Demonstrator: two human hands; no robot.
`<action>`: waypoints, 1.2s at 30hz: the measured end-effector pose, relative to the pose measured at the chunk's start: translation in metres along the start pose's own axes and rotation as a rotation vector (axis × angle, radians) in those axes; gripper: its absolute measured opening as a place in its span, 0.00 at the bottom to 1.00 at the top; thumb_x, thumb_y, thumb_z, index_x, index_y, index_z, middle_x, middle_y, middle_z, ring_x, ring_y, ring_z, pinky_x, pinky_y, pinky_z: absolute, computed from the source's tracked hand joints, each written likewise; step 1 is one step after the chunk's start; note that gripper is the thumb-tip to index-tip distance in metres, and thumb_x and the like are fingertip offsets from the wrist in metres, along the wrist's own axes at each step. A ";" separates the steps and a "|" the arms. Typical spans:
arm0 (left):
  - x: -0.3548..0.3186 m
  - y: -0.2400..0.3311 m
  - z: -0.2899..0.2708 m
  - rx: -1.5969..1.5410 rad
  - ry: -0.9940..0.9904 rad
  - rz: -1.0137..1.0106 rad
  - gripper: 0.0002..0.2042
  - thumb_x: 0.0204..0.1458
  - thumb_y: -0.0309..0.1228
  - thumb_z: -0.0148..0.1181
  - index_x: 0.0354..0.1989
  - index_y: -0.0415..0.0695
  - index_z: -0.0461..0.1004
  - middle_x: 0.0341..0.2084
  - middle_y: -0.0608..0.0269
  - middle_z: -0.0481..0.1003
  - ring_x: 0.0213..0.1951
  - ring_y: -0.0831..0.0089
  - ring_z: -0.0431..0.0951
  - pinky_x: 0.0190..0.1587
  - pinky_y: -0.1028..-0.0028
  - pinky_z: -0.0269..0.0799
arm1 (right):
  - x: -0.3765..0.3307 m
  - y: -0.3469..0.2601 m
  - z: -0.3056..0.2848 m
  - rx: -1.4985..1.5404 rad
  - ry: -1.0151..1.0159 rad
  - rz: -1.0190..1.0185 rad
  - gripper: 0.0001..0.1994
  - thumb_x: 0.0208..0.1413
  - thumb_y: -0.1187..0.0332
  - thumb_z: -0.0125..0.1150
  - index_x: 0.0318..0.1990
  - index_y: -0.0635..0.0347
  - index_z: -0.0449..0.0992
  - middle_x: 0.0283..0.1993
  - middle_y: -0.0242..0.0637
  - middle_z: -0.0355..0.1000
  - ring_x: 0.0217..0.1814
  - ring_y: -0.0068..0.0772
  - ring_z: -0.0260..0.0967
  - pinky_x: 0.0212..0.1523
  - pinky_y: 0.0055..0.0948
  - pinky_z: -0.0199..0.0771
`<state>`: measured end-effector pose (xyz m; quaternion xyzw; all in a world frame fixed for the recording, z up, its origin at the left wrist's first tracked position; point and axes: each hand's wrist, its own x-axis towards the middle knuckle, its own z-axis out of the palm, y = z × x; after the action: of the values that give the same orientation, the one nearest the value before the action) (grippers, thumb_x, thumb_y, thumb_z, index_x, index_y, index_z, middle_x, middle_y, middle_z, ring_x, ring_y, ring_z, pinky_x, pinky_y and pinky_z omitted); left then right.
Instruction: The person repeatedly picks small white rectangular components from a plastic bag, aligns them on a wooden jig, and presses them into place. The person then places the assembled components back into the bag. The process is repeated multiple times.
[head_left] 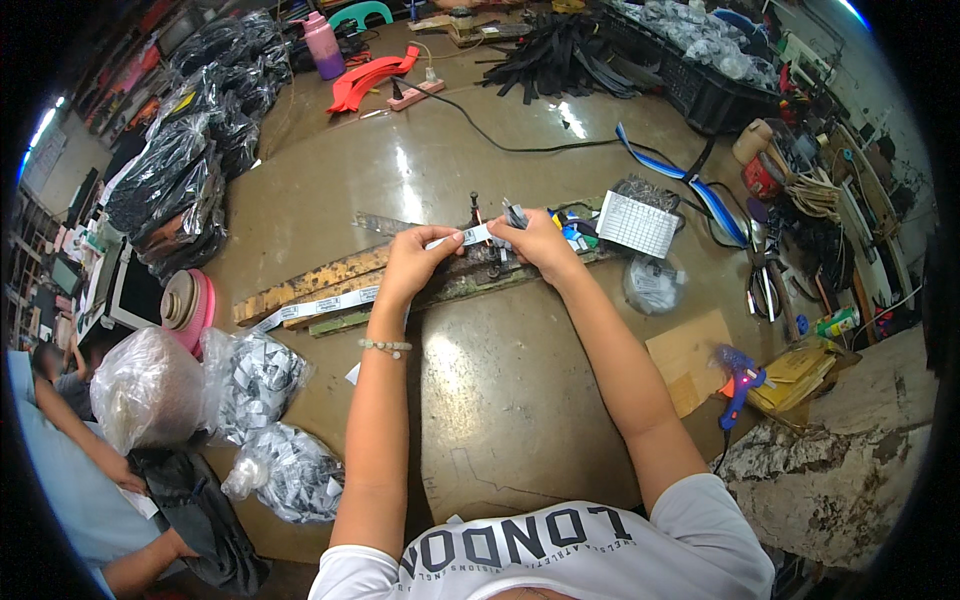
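A white printed label strip (474, 236) is stretched between my two hands over wooden bars at the middle of the table. My left hand (422, 262) pinches its left part between thumb and fingers. At its other end my right hand (540, 245) is closed on the strip, and a small grey metal-looking piece (515, 214) sticks up from these fingers, too small to name. More label strip (335, 304) trails left along the worn yellow-and-green wooden bars (300, 290). An upright metal bolt (474, 205) stands just behind the strip.
Bags of cut labels (290, 470) lie at the left, near a co-worker's arms (90, 440). A printed sheet (638, 224), small plastic bag (655, 284), scissors (765, 275) and blue glue gun (738, 385) lie right. A power strip (415, 95) with its cable is behind.
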<state>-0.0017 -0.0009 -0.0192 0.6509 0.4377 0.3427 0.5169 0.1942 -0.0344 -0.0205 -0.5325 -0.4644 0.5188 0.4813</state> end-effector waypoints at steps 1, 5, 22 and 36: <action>0.000 -0.001 0.000 0.023 0.004 0.015 0.12 0.49 0.32 0.60 0.35 0.34 0.76 0.24 0.66 0.76 0.29 0.83 0.71 0.35 0.82 0.65 | 0.000 0.002 0.000 0.005 -0.009 0.003 0.08 0.49 0.64 0.62 0.29 0.58 0.74 0.16 0.21 0.59 0.14 0.12 0.49 0.14 0.17 0.45; 0.001 -0.003 0.001 0.107 0.019 0.038 0.13 0.49 0.33 0.60 0.35 0.33 0.76 0.23 0.66 0.76 0.29 0.82 0.71 0.35 0.81 0.66 | 0.002 0.010 0.000 -0.003 -0.003 0.022 0.08 0.48 0.64 0.62 0.28 0.58 0.74 0.16 0.21 0.60 0.14 0.13 0.50 0.13 0.17 0.45; -0.007 0.045 0.019 -0.055 0.003 0.171 0.13 0.49 0.35 0.60 0.35 0.36 0.76 0.20 0.71 0.74 0.17 0.89 0.61 0.19 0.85 0.53 | -0.027 -0.033 -0.003 0.118 -0.017 -0.005 0.12 0.49 0.60 0.63 0.30 0.59 0.74 0.16 0.18 0.57 0.14 0.11 0.45 0.14 0.16 0.40; -0.001 0.025 -0.018 0.110 -0.097 -0.129 0.14 0.46 0.34 0.63 0.36 0.36 0.77 0.21 0.70 0.74 0.19 0.87 0.63 0.21 0.84 0.56 | -0.009 -0.004 -0.026 0.332 -0.020 0.113 0.07 0.50 0.70 0.61 0.26 0.57 0.68 0.17 0.17 0.54 0.12 0.08 0.44 0.11 0.15 0.40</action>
<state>-0.0131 0.0025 0.0097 0.6649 0.4712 0.2523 0.5218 0.2200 -0.0432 -0.0152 -0.4659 -0.3464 0.6198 0.5280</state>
